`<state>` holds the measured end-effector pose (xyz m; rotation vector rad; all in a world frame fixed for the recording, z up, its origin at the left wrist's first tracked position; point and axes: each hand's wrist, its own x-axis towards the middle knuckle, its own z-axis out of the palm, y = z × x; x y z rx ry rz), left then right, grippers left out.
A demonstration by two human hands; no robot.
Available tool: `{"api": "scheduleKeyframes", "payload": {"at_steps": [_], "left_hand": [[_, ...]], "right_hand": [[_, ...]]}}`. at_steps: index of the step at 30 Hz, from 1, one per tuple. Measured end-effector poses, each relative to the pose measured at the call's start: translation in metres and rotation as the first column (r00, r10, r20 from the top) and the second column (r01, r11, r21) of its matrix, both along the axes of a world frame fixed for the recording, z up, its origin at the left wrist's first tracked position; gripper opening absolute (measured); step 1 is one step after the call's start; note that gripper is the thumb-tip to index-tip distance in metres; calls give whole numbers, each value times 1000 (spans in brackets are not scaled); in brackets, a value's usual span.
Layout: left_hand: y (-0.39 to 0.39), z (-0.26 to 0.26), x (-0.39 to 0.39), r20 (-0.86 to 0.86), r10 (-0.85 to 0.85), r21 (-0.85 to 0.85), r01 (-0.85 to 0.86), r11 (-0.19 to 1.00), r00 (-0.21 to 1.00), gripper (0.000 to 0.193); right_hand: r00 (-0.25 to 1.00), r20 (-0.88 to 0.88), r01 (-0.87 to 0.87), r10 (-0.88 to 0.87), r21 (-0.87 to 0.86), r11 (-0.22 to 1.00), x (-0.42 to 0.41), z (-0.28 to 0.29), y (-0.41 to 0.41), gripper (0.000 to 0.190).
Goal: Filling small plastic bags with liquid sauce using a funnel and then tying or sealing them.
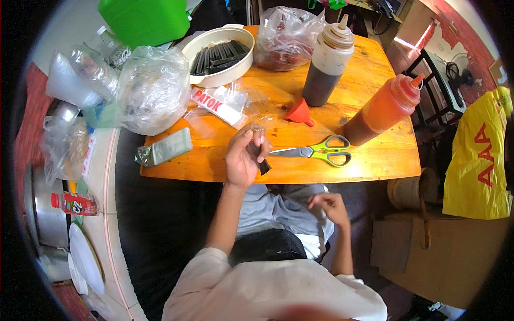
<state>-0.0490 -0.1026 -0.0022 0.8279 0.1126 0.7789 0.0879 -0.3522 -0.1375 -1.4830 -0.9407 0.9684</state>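
My left hand (245, 154) is raised over the table's front edge. It grips a narrow dark-filled plastic sachet (264, 166), whose lower end shows below the fingers; the rest is hidden. My right hand (330, 206) hovers above my lap, loosely bent, with nothing visible in it. Scissors with green-and-grey handles (321, 151) lie just right of my left hand, blades towards it. Behind them a small red funnel (300, 112) rests on its side. A cream basin (221, 79) holds several similar dark sachets. A stack of clear plastic bags with a printed label (217, 106) lies in front of it.
Two squeeze bottles, one with dark sauce (327, 64) and one orange-red (381, 110), stand on the wooden table (277, 90). Bulging plastic bags (154, 92) crowd the left; another bag (287, 40) sits behind. A wrapped pack (168, 147) lies near the left corner.
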Motion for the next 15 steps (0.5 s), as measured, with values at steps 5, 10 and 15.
{"api": "scheduleKeyframes", "payload": {"at_steps": [5,10,15], "left_hand": [[-3,-2,3,-35,-15,20,16,1000,999,26],[0,1,10,-105,-42,89,52,995,994,26],[22,19,31,-74,-113,186,125,975,991,26]], "right_hand": [[870,66,494,-489,-146,857,23,-159,1,45],[889,-140,370,-436,-341,864,31,-165,10,63],[878,-228,274,-420,-478,834,26,-141,21,65]]}}
